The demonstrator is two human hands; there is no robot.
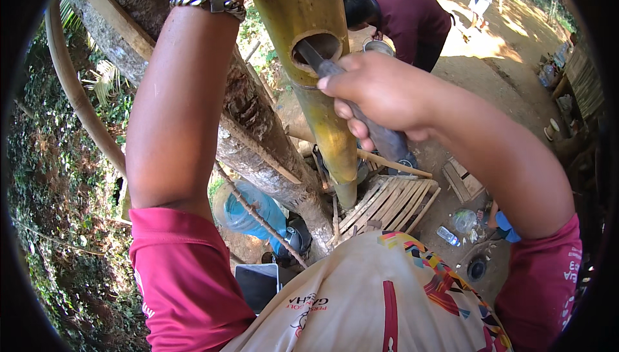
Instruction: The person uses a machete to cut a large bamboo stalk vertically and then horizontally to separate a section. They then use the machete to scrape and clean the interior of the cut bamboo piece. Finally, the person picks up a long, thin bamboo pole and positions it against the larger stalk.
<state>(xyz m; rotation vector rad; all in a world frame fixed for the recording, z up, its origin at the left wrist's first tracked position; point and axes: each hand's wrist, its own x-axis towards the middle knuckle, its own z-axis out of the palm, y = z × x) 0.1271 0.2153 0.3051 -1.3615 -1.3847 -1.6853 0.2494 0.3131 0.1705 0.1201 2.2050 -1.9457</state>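
Note:
My right hand (387, 94) is closed round the thick dark handle of a long-handled blade (380, 136). The blade's dark, narrow end goes into a round hole in an upright bamboo pole (296, 3). Pale cut bamboo shows round the rim of the hole, and the tip inside is hidden. My left forearm (184, 107), with a chain bracelet (207, 5) at the wrist, reaches up along the left of the pole. The left hand itself is cut off by the top edge.
A rough tree trunk (258, 139) stands close left of the pole. Below are a slatted bamboo platform (393, 200), a blue barrel (248, 210) and a plastic bottle (448, 236). Beyond the pole a person in maroon (412, 13) bends over a metal pot (379, 47). Another person walks farther off.

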